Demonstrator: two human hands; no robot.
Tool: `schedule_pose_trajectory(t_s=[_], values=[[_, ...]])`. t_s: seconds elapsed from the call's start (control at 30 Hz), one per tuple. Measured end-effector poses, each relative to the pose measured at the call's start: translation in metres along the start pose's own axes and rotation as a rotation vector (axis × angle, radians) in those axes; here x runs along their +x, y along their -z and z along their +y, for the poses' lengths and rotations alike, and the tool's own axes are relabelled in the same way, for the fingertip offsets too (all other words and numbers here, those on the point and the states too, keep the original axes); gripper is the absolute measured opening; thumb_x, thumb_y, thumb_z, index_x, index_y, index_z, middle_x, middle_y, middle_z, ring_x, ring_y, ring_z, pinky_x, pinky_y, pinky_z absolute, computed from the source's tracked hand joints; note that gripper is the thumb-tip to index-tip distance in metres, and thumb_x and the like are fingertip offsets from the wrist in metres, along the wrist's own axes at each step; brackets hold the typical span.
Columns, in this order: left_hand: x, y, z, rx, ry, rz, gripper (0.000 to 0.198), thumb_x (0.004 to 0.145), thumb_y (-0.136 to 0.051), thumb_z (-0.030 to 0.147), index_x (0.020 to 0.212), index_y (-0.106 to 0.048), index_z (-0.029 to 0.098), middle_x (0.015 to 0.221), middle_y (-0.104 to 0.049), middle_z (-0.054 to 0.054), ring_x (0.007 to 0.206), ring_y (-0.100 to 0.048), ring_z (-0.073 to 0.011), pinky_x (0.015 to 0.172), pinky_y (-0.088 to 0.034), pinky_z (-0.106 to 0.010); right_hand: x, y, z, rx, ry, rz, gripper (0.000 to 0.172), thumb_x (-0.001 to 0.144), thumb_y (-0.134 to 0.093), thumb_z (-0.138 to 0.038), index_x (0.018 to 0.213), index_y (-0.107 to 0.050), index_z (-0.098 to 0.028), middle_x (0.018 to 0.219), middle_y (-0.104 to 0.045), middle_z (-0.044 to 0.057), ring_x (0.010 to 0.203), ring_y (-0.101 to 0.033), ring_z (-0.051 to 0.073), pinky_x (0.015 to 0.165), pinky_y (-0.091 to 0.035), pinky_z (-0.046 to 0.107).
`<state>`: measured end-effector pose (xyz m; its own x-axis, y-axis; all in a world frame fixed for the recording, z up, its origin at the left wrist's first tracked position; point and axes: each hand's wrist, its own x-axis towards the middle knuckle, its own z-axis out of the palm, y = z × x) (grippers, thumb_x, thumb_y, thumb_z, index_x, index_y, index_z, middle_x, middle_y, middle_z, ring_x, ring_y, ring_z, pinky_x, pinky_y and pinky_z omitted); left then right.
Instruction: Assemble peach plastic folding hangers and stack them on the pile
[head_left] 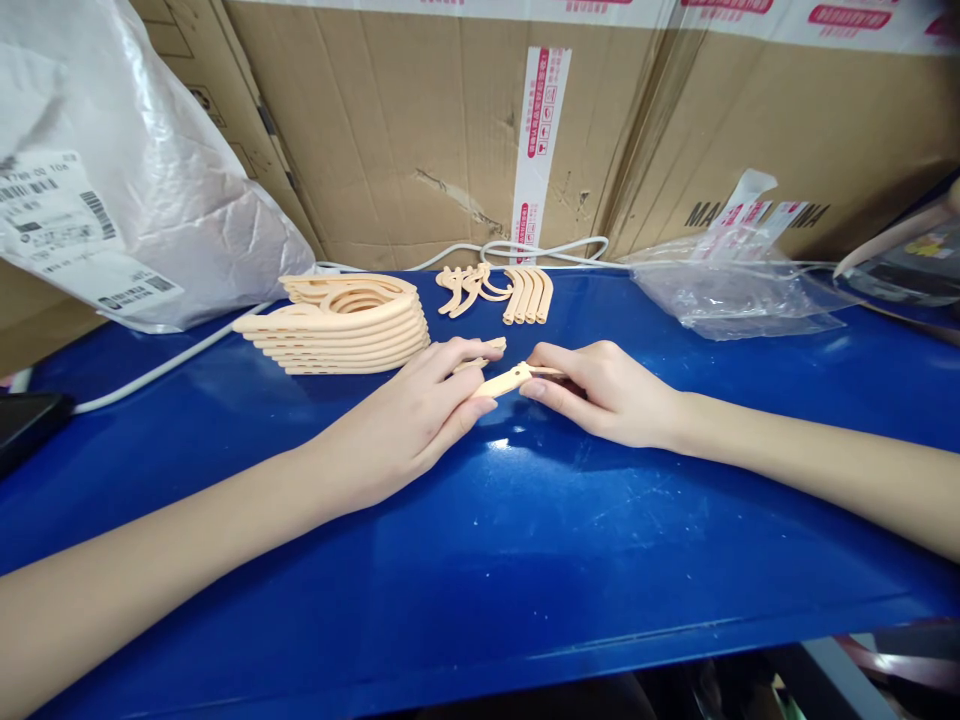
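My left hand (pixel 412 410) is closed around a beige plastic hanger piece (pixel 504 384), with thumb below and fingers above. Another beige end pokes out by the left fingertips; how the two join is hidden. Between thumb and forefinger, my right hand (pixel 607 390) pinches a thin beige hanger hook (pixel 546 371). Its left tip meets the end of the hanger piece, beside a small hole. Behind my left hand lies a neat stack of beige hanger pieces (pixel 337 335). Farther back, several loose curved hooks (pixel 461 288) lie beside a row of bent beige pieces (pixel 529 295).
Cardboard boxes (pixel 405 120) wall off the back of the blue table (pixel 562 580). A white plastic parcel (pixel 150 180) leans at back left, near a dark device (pixel 30 425). A white cable (pixel 180 360) runs along the back. Clear plastic bags (pixel 727 290) lie at back right.
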<state>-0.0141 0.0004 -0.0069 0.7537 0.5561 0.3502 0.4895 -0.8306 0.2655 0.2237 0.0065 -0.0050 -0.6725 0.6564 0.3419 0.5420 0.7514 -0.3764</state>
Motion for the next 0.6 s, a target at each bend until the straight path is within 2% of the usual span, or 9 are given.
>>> schedule_pose_trajectory(t_s=[0.3, 0.47, 0.6], values=[[-0.0017, 0.0003, 0.0, 0.012, -0.028, -0.026, 0.037, 0.103, -0.032, 0.027, 0.13, -0.052, 0.011, 0.141, -0.047, -0.015, 0.132, -0.043, -0.0248, 0.112, -0.036, -0.042, -0.0001, 0.0, -0.0034, -0.248, -0.048, -0.131, 0.043, 0.102, -0.024, -0.049, 0.09, -0.051, -0.017, 0.06, -0.051, -0.001, 0.049, -0.047, 0.012, 0.051, -0.025, 0.024], [-0.003, -0.0002, -0.0006, 0.016, -0.02, -0.049, 0.038, 0.103, -0.032, 0.026, 0.131, -0.052, 0.01, 0.142, -0.047, -0.014, 0.133, -0.042, -0.0243, 0.114, -0.035, -0.042, -0.0007, -0.0001, -0.0081, -0.469, -0.003, -0.142, 0.051, 0.103, -0.013, -0.048, 0.094, -0.053, -0.016, 0.06, -0.054, 0.001, 0.046, -0.043, 0.013, 0.047, -0.019, 0.025], [-0.0036, -0.0013, -0.0009, 0.024, -0.017, -0.05, 0.04, 0.103, -0.031, 0.027, 0.134, -0.049, 0.01, 0.142, -0.047, -0.014, 0.133, -0.042, -0.0234, 0.113, -0.035, -0.041, -0.0013, -0.0012, -0.0092, -0.578, 0.048, -0.137, 0.05, 0.104, -0.013, -0.044, 0.094, -0.053, -0.016, 0.066, -0.06, 0.002, 0.045, -0.044, 0.013, 0.046, -0.016, 0.027]])
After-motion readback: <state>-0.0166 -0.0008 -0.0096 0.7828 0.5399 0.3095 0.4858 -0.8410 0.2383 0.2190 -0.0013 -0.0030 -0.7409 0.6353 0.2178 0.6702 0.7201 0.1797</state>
